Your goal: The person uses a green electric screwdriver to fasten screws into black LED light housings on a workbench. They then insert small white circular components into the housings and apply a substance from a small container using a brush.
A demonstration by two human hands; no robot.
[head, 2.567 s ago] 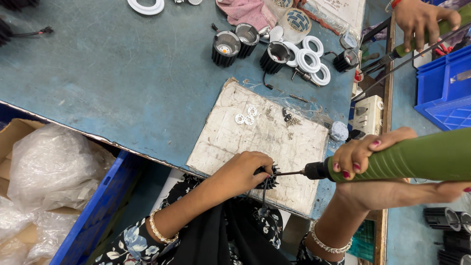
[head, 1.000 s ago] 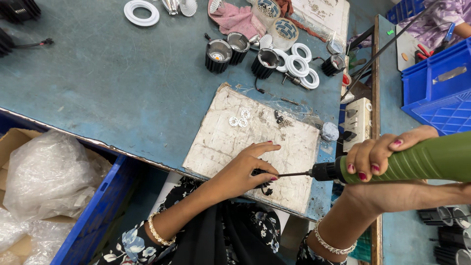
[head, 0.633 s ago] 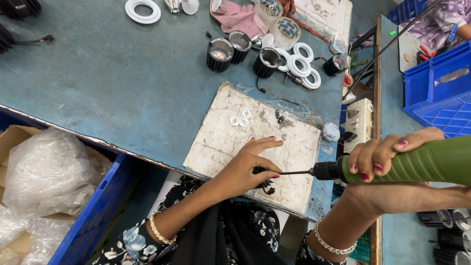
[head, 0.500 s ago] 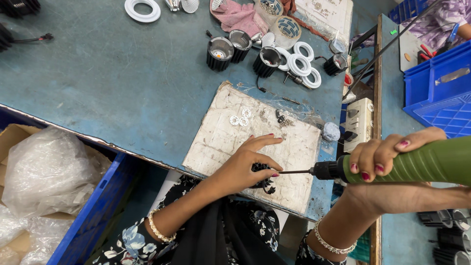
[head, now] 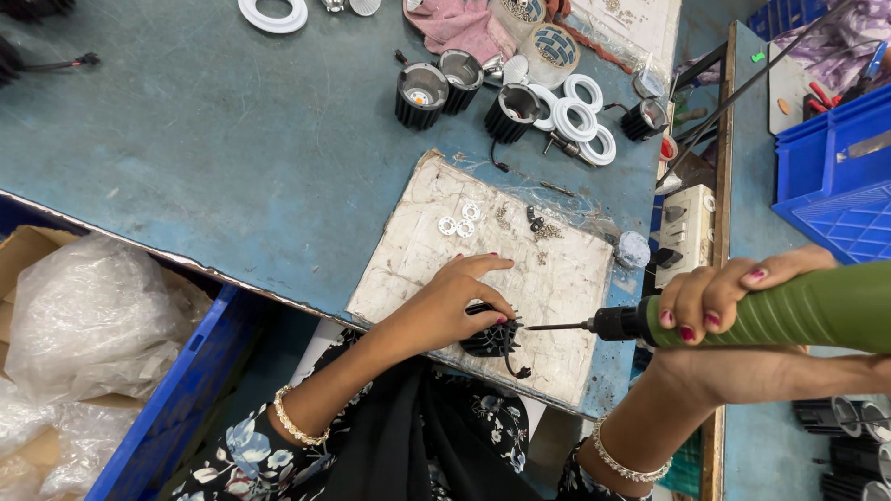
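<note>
My left hand [head: 457,304] rests on a black finned lamp housing [head: 492,336], holding it down on a scuffed white board [head: 436,255] at the near table edge. My right hand [head: 719,301] grips a green electric screwdriver [head: 798,311]. Its bit [head: 557,326] points left and its tip hangs a short way to the right of the housing, apart from it. Small white washers [head: 459,221] and dark screws [head: 538,227] lie on the board's far side.
Several black housings [head: 422,93] and white rings [head: 580,107] sit at the back of the blue-grey table [head: 232,158], beside a pink cloth [head: 459,26]. A socket strip [head: 685,223] lies right. Blue crates [head: 831,167] stand at the far right. Plastic bags [head: 88,315] fill a box on the left.
The screwdriver bit has drawn back to the right, away from the housing. My left hand's fingers have spread flatter over the housing and board.
</note>
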